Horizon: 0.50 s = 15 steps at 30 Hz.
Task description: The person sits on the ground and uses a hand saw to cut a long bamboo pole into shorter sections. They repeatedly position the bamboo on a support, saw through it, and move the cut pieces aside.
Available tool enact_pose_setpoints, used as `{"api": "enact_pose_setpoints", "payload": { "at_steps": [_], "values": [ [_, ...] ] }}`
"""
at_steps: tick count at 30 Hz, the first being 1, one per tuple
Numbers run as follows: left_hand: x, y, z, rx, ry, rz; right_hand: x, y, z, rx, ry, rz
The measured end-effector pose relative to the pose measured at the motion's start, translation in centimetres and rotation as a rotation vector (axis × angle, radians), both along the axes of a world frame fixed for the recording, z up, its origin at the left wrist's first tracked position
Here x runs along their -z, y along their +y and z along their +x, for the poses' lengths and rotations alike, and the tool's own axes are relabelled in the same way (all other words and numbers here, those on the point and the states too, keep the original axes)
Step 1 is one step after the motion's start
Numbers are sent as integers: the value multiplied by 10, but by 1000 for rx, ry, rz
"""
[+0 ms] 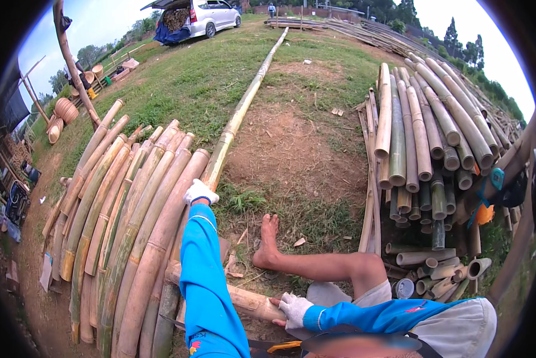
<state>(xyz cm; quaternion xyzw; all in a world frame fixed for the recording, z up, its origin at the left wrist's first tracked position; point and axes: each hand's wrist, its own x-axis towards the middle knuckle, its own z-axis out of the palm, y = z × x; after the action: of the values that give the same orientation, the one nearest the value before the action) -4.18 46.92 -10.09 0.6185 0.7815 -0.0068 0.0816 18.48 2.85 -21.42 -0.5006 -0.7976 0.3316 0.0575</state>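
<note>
A long pale-green bamboo pole (239, 113) runs from the far grass toward me. My left hand (200, 192), in a white glove below a blue sleeve, is closed round its near part, beside the left bamboo stack. My right hand (294, 309), also gloved, has its bare-tipped fingers curled over the end of a bamboo piece (253, 301) lying crosswise in front of me. My left forearm hides part of that piece. A dark item with a yellow-orange strip (285, 346) shows at the lower edge; its kind is unclear.
Cut bamboo lengths (142, 238) lie stacked at left; another bamboo pile (429, 131) rises at right, with short offcuts (441, 271) below. My bare foot (268, 241) rests on the ground. A wooden post (77, 65) stands left, a loaded car (205, 17) far off.
</note>
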Motion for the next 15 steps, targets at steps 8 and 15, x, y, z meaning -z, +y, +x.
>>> {"api": "enact_pose_setpoints", "payload": {
  "at_steps": [8, 15],
  "values": [
    [31, -32, 35, -41, -231, 90, 8, -4, 2, 16, 24, 39],
    [67, -35, 64, 6, -242, -82, 2, -1, 3, -4, 20, 21]
  ]
}}
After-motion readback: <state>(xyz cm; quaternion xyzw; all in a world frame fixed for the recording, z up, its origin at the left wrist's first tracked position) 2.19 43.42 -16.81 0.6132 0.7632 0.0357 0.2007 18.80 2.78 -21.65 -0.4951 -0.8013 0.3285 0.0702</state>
